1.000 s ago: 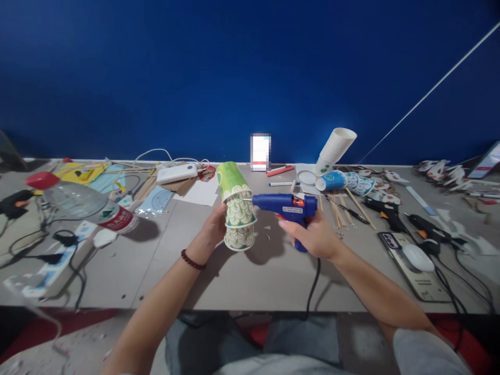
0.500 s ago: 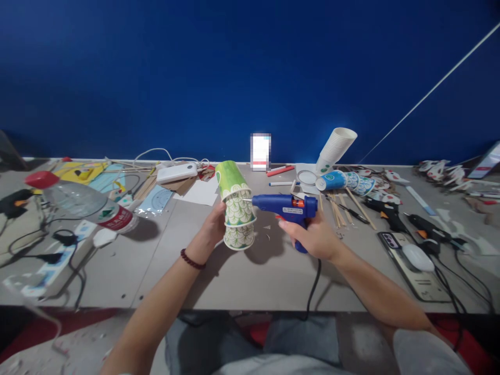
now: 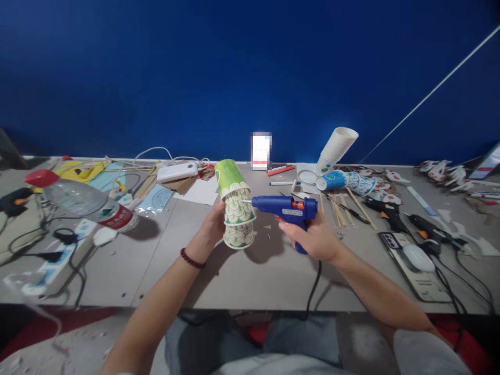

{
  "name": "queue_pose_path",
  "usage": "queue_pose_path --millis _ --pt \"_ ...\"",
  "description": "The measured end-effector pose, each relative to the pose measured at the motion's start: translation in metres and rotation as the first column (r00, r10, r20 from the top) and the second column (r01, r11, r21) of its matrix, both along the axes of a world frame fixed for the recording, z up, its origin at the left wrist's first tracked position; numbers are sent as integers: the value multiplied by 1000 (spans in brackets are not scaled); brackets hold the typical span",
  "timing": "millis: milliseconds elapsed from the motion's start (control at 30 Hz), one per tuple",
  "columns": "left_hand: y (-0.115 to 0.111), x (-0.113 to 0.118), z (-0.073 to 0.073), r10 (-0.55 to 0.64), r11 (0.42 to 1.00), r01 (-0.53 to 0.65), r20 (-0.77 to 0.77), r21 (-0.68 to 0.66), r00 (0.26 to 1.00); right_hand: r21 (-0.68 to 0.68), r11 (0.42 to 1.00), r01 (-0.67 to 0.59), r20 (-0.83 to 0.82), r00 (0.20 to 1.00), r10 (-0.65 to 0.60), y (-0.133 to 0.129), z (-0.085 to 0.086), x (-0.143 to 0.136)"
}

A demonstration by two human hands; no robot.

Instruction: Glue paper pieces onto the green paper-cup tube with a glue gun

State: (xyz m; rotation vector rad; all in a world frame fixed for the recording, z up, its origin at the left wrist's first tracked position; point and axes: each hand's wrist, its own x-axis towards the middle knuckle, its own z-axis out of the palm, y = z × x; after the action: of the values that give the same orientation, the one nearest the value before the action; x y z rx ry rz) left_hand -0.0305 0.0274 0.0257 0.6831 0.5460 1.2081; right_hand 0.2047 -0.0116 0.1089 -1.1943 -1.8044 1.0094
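My left hand (image 3: 213,224) is wrapped round a column of green-and-white patterned paper cups (image 3: 239,207), joined end to end and tilted above the table. The topmost cup is painted solid green with a scalloped white rim. A blue hot glue gun (image 3: 287,207) is in my right hand (image 3: 318,237), its nozzle pointing left and at the side of the middle cup. Whether the tip touches the cup I cannot tell. My index finger is at the red trigger, and a black cord hangs from the handle. The left fingers are mostly hidden behind the cups.
On the left lie a water bottle (image 3: 89,203) and a power strip (image 3: 62,260). To the right are a phone (image 3: 414,271), black glue guns (image 3: 433,232), wooden sticks (image 3: 339,208), a blue cup column (image 3: 346,181) and stacked white cups (image 3: 338,148). A blue wall (image 3: 195,78) stands behind.
Almost nothing differs. The cup column has shifted very slightly, while the glue gun's nozzle stays at the middle cup.
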Motion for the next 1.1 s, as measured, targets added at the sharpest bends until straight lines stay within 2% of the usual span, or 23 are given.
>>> queue_pose_path --millis 500,733,1100 --pt "1 -2 -3 -11 1000 11 -20 4 1000 -14 1000 13 17 1000 -12 -2 -3 0" --pt "0 -1 -1 42 999 -43 -30 -4 999 -21 1000 2 21 1000 -2 -4 -3 0" --pt "1 -2 -3 50 999 -50 -24 5 998 -57 998 -20 -41 999 17 -4 -1 0"
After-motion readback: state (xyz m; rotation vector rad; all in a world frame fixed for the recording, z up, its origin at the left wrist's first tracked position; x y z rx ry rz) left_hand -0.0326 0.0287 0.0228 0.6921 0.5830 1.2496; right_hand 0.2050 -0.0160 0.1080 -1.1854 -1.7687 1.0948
